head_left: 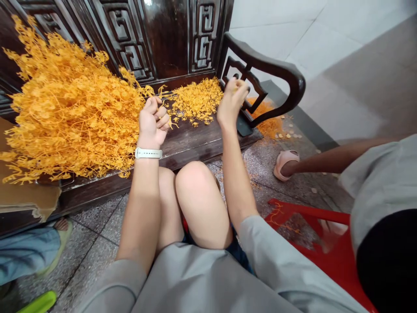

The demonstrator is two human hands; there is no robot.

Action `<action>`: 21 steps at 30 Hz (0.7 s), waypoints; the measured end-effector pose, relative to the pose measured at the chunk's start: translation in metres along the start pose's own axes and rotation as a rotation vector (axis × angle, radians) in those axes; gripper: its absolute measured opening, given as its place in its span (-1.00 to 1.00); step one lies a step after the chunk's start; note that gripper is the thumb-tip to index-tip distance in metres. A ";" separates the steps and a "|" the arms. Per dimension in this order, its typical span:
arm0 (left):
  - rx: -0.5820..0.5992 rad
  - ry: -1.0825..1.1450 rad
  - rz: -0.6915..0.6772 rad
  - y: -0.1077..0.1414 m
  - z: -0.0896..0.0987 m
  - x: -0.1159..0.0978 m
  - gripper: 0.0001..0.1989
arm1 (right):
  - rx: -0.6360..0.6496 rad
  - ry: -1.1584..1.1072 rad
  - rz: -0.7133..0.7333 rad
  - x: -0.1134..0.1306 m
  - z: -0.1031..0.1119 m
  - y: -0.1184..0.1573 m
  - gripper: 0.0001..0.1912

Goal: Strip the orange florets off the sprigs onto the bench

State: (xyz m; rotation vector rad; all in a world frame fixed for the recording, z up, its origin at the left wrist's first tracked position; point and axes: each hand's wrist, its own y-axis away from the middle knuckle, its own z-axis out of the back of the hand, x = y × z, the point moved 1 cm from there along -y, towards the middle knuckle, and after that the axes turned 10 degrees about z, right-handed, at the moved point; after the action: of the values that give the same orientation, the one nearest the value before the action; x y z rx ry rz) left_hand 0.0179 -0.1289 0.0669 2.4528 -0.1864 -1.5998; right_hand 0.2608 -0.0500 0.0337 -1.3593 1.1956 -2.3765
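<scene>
Left hand (153,121) is hovering half-curled over the dark carved wooden bench (195,137), beside a bushy heap of branching yellow-orange stems (74,104) lying on the bench's left; whether it is gripping one, I cannot tell. Right hand (233,95) is hovering, fingers bent inward, by the bench's armrest (297,82), its hold unclear. Small yellow-orange pieces (197,100) are lying between them.

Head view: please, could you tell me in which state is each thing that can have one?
Left hand: curled, grip unclear.
Right hand: curled, grip unclear.
Big pile: tangled, heaped high.
Small pile: loose bits, spread on the bench.
Floor heap: loose.
Watch strap: worn around the left wrist.
Cardboard: torn along its edge.
Pink slipper: worn on a foot.
</scene>
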 end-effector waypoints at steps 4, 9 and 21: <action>-0.030 -0.089 -0.004 0.002 -0.002 0.002 -0.62 | -0.173 0.153 -0.246 -0.043 -0.033 0.018 -0.09; -0.094 -0.161 -0.046 0.001 -0.011 0.005 -0.66 | -0.026 -0.100 -0.081 -0.001 -0.037 0.054 -0.19; 0.180 -0.632 0.000 -0.005 -0.016 0.035 -0.64 | 0.245 -0.178 -0.038 0.046 -0.043 0.079 -0.43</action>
State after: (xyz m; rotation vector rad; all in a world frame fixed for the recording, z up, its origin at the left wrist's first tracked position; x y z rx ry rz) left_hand 0.0465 -0.1301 0.0414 1.9664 -0.4384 -2.3984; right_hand 0.1821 -0.1004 -0.0032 -1.4834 0.8092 -2.2784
